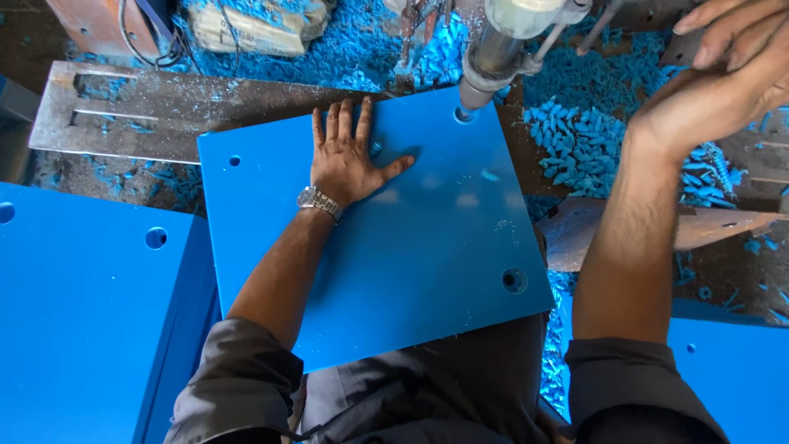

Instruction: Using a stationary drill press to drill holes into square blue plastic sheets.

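The metal bench (123, 115) ran across the top of the view, strewn with blue shavings (575, 140). A stack of blue plates (82, 312) lay at the left, just beside the work. The blue plastic sheet (411, 263) rested flat on the bench in the middle, tilted slightly, with 3 round holes visible at its corners. The drill spindle (493, 57) stood at the sheet's far right corner, its tip at the surface there. The left hand (349, 156) lay flat on the sheet's upper part, fingers spread and released, a wristwatch (319, 201) at the wrist. The right hand (723, 74) was raised at the upper right, fingers loosely extended, grasping nothing.
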